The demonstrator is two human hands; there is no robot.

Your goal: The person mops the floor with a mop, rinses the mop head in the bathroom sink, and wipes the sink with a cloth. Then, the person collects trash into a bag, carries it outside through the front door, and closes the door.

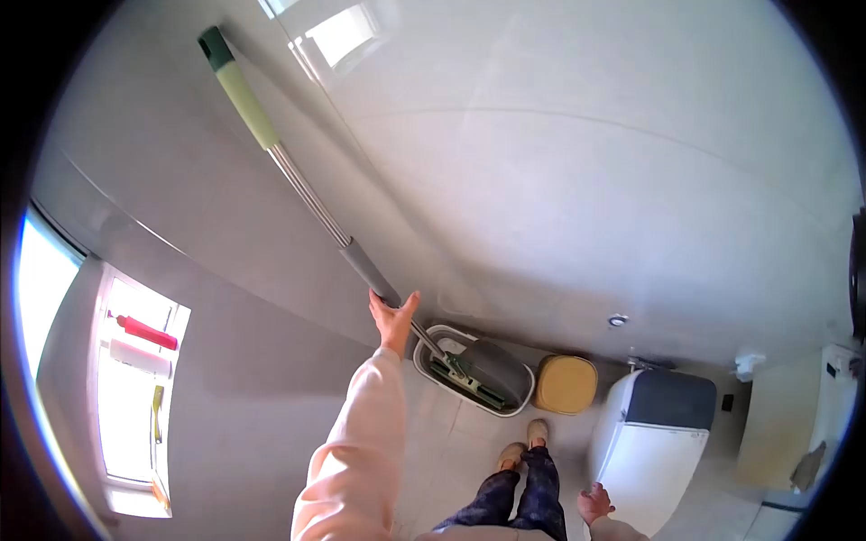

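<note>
A mop (308,197) with a light green and dark green grip stands tilted, its pole running down to the right. Its green flat head (469,382) rests inside a grey bucket (523,408) with a pale rim. My left hand (394,322) is at the lower grey part of the pole, thumb and fingers spread on either side of it; firm contact cannot be made out. Low at my right side, my right hand (594,502) hangs with loosely bent fingers and nothing visible in it. It is nearest a white fixture (649,469) with a dark grey top.
A bin with a yellow lid (566,384) stands between the bucket and the white fixture. My feet (523,442) are just in front of the bucket. Grey walls rise ahead and left. Bottles, one red (147,332), stand by the window. A cabinet (783,424) is far right.
</note>
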